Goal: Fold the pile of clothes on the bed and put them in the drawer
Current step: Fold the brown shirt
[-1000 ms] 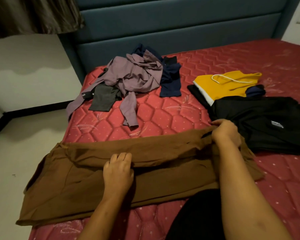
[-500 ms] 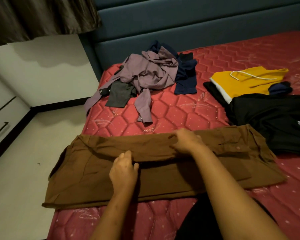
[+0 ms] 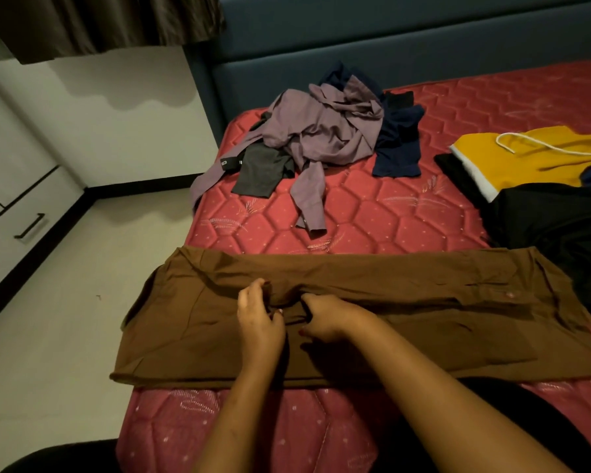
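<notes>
- The brown garment (image 3: pixel 406 302) lies flat across the near part of the mattress (image 3: pixel 389 216). Its left end hangs past the mattress edge, its right end runs out of frame, and your forearms cover part of its near hem.
- Your left hand (image 3: pixel 258 319) and right hand (image 3: pixel 325 317) sit close together on its middle fold. Each has its fingers curled into the cloth and pinches it, and the fingertips are partly buried in the fold.
- The black garment (image 3: pixel 560 227) is cut off at the right edge and meets the brown garment's far right corner.
- The yellow garment (image 3: pixel 526 162), with one white cord (image 3: pixel 543 148) on it, is also cut off at the right.
- In the heap by the headboard (image 3: pixel 389 46) you can count three pieces: a purple shirt (image 3: pixel 325 131) on top, a grey piece (image 3: pixel 260 172) under its left side and a navy piece (image 3: pixel 398 145) at its right. You cannot tell whether the dark scraps behind them are separate pieces.
- One drawer front (image 3: pixel 11 233) with one dark handle shows at the left wall, well apart from the bed and cropped by the frame.
</notes>
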{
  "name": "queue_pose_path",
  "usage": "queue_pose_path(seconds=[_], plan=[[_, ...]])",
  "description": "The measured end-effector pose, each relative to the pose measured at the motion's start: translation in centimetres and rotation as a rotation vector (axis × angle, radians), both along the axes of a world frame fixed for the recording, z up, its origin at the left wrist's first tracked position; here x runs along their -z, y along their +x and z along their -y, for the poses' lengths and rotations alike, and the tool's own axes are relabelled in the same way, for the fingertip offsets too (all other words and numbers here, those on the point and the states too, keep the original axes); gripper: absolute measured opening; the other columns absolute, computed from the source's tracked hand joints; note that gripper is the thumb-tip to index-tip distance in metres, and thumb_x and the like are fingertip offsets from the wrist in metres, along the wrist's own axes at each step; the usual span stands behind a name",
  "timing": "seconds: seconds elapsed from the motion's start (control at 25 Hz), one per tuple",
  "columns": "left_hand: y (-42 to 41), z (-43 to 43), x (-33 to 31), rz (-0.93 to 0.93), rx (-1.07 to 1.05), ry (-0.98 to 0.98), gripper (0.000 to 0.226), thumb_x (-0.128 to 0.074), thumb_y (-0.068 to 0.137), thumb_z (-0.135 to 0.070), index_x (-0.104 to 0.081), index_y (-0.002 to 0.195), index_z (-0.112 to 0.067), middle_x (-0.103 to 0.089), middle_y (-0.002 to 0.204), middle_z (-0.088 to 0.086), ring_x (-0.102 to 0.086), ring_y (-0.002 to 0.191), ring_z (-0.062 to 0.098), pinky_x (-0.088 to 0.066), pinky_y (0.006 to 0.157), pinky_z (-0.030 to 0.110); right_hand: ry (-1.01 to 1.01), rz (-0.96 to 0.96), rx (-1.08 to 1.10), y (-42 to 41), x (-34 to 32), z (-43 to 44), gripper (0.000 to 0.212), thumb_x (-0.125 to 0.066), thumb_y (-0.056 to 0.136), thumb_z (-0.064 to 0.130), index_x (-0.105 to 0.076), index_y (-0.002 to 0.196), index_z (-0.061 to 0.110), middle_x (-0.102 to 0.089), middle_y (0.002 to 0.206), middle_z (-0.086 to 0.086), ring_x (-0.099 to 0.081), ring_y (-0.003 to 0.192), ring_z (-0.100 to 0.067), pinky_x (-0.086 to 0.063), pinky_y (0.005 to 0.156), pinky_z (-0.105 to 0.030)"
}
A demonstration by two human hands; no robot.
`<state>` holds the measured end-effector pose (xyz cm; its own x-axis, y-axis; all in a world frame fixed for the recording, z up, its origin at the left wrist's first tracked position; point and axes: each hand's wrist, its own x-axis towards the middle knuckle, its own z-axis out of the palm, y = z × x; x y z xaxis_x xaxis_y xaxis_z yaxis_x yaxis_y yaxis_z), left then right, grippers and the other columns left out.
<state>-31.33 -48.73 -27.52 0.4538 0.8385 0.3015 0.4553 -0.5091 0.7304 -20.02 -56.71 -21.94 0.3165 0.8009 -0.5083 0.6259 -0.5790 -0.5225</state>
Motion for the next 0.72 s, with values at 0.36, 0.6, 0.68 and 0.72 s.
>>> queue_pose_path(seconds=[0.36,0.6,0.68,0.72], plan=[[-1.3,-0.7,0.8,0.275,-0.120,-0.369,0.043,-0.063,0.076,0.016,-0.053,0.105,-0.014,-0.054,0.115,0.014,-0.061,0.082,0.014,-0.047,0.062,0.007,-0.054,-0.199,0.067,-2.1,0.0,-0.6,0.052,-0.056,0.094,0.024,-0.038,0.142,0.027,-0.063,0.110,-0.008,-0.051,0.057,-0.011,-0.045,0.055,-0.025],[-1.6,0.4,0.8,0.159,0.123,-0.311,0.060,-0.073,0.067,0.014,-0.055,0.119,-0.008,-0.038,0.115,-0.001,-0.057,0.091,0.007,-0.045,0.075,0.004,0.285,0.207,-0.068,-1.2,-0.5,-0.3,0.028,-0.062,0.085,0.022,-0.064,0.112,0.032,-0.064,0.110,0.004,-0.060,0.104,-0.019,-0.050,0.084,-0.032],[-1.8,0.5,0.9,0.057,0.112,-0.217,0.055,-0.073,0.070,0.007,-0.057,0.120,-0.008,-0.041,0.117,0.002,-0.057,0.098,0.018,-0.045,0.080,0.009,0.370,0.424,-0.143,-1.6,-0.6,-0.6,0.033,-0.059,0.085,0.021,-0.059,0.116,0.031,-0.057,0.116,0.004,-0.054,0.111,-0.022,-0.047,0.087,-0.035],[-2.0,0.8,0.8,-0.061,0.081,-0.113,0.048,-0.074,0.072,-0.001,-0.059,0.117,-0.011,-0.043,0.118,0.003,-0.055,0.103,0.021,-0.046,0.083,0.016,0.346,0.547,-0.205,-1.6,-0.4,-0.8,0.035,-0.058,0.087,0.022,-0.055,0.121,0.029,-0.052,0.121,0.002,-0.049,0.116,-0.023,-0.044,0.089,-0.037]])
